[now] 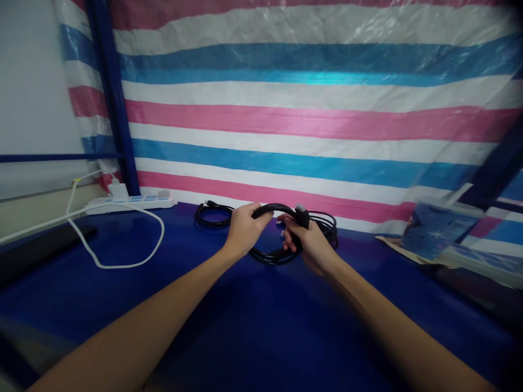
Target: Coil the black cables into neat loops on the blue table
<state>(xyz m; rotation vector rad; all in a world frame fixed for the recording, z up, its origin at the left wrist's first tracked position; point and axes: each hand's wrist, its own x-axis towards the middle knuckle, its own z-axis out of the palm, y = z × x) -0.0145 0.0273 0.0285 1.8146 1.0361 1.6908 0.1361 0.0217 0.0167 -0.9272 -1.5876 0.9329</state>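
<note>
Between my hands is a coiled black cable (pixel 273 258), held just above the blue tabletop. My left hand (pixel 247 224) is closed round the coil's left side, thumb on top. On the opposite side my right hand (pixel 308 239) grips the coil near a black connector (pixel 302 218) with a light grey end. Some of the right fingers curl inside the loop. Behind my right hand lies a second black cable coil (pixel 330 222), partly hidden by it. A smaller black cable coil (pixel 213 215) with a plug rests left of my left hand.
A white power strip (pixel 134 203) with a plugged-in adapter (pixel 118 190) stands at the back left. Its white cord (pixel 122 267) loops over the blue table (pixel 261 326). A dark flat object (pixel 44 250) lies far left; a blue patterned container (pixel 437 228) stands right. Striped plastic sheeting (pixel 286 120) hangs behind.
</note>
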